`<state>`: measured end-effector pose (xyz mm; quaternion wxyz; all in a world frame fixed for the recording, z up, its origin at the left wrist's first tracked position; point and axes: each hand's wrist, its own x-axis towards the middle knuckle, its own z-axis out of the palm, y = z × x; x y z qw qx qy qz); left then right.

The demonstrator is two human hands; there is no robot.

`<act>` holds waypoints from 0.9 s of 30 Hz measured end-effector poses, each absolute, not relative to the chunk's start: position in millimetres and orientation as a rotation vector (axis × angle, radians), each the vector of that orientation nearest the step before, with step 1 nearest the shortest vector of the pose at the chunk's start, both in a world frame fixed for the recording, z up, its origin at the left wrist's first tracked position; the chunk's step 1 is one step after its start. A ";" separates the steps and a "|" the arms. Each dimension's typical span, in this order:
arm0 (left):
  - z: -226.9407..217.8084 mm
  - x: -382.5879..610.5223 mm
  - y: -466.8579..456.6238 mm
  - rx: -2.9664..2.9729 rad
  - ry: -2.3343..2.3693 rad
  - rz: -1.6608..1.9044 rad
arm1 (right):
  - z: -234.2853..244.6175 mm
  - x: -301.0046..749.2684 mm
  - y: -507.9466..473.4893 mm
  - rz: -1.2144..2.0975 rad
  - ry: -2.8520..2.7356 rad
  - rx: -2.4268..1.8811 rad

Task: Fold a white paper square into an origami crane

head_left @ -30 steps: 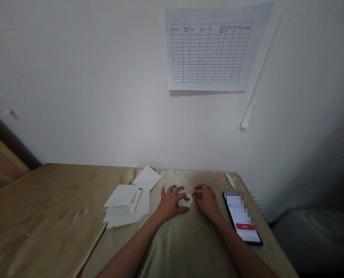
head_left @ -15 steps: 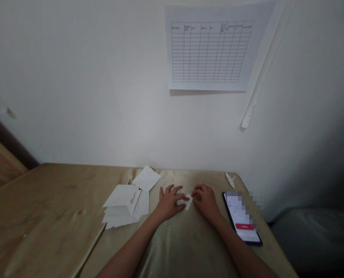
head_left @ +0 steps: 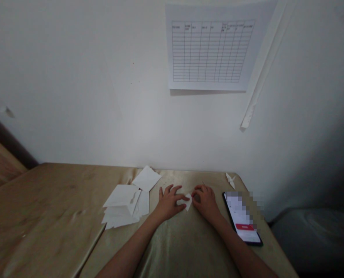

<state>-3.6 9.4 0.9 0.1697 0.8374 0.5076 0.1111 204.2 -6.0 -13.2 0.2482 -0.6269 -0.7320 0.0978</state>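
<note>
A small folded piece of white paper (head_left: 188, 202) lies on the table between my two hands. My left hand (head_left: 171, 201) rests over its left side, with the thumb and index finger on the paper and the other fingers spread. My right hand (head_left: 204, 199) pinches the paper's right corner between thumb and index finger, its other fingers curled. The fingertips cover parts of the paper's edges, so its exact folds are hard to make out.
Left of my hands is a loose stack of white paper sheets (head_left: 121, 206), with another sheet (head_left: 147, 178) behind it. On the right lie a phone (head_left: 241, 218) and a folded paper crane (head_left: 230, 180). A printed chart (head_left: 208, 54) hangs on the wall behind the table (head_left: 59, 216).
Both hands stay almost where they were on the folded paper. My right fingertips have shifted very slightly at its corner.
</note>
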 end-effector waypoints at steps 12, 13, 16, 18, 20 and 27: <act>2.5 -3.4 9.3 2.383 1.445 0.321 | -10.1 208.3 -10.7 0.320 -2.087 -1.702; 2.2 -3.4 9.2 2.389 1.441 0.321 | -9.4 208.5 -11.2 0.320 -2.097 -1.704; 1.8 -3.6 8.8 2.395 1.434 0.319 | -7.2 208.3 -13.1 0.328 -2.115 -1.716; 1.8 -3.5 8.6 2.392 1.436 0.312 | -5.8 207.8 -14.6 0.345 -2.119 -1.723; 2.0 -3.4 8.4 2.390 1.441 0.313 | -4.9 207.4 -16.0 0.363 -2.119 -1.725; 1.8 -2.9 7.8 2.391 1.452 0.326 | -5.4 209.2 -19.2 0.435 -2.118 -1.690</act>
